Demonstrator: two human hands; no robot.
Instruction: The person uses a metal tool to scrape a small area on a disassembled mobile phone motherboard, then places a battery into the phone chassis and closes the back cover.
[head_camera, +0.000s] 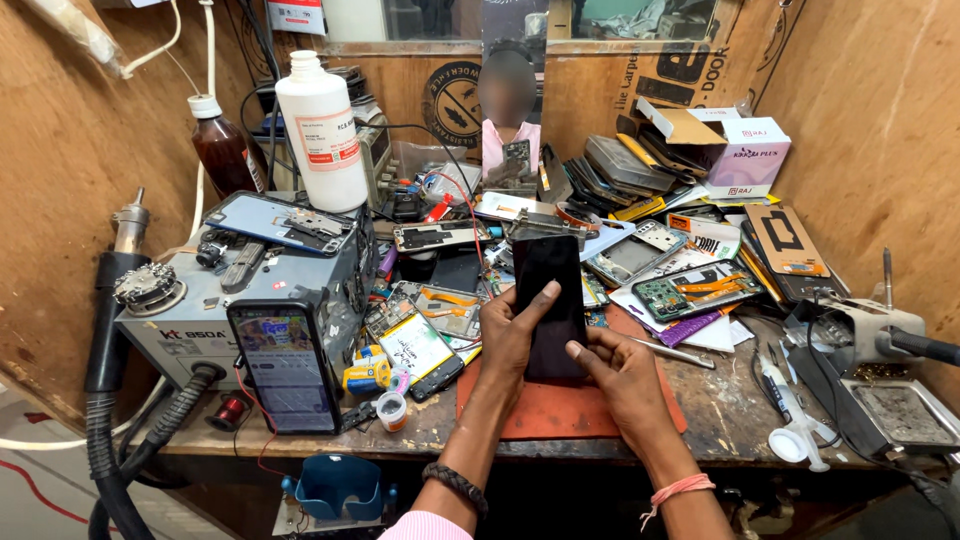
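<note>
The person's two forearms are bare from the lower edge of the view up to the hands. The left hand carries no ring that can be seen; around its wrist sits a dark braided band, thick and rope-like. Below that arm shows the edge of a pink sleeve with fine pale stripes. The right hand is likewise bare, and its wrist is wound with a thin pinkish-orange thread, knotted, with a short loose end hanging off.
</note>
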